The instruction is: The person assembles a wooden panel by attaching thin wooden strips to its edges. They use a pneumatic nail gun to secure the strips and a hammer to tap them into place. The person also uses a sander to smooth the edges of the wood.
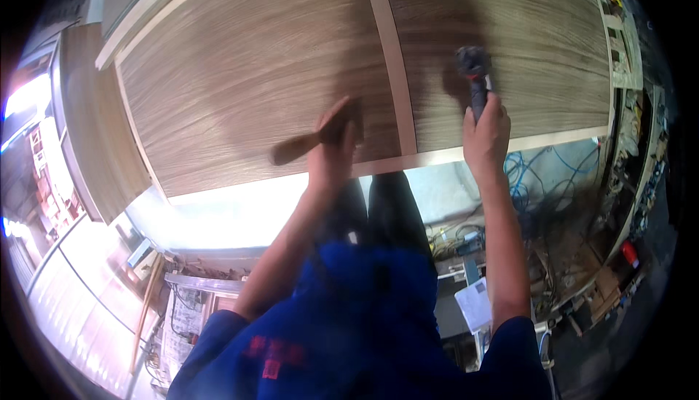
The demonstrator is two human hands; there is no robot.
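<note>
A large wood-grain panel lies before me, with pale edging and a pale strip across it. My left hand is closed around a wooden-handled brush above the panel's near edge. Motion blurs the brush, its handle pointing left and its bristles hard to make out. Further right, my right hand grips the dark handle of a hand-held power tool. That tool has a bulky dark head and a red band, and its head is over the panel right of the strip. Whether it touches the surface I cannot tell.
Blue hoses or cables hang under the panel at the right. Clutter and a red object lie along the far right side. Another wood-grain board stands at the left. A white sheet lies beside my right forearm.
</note>
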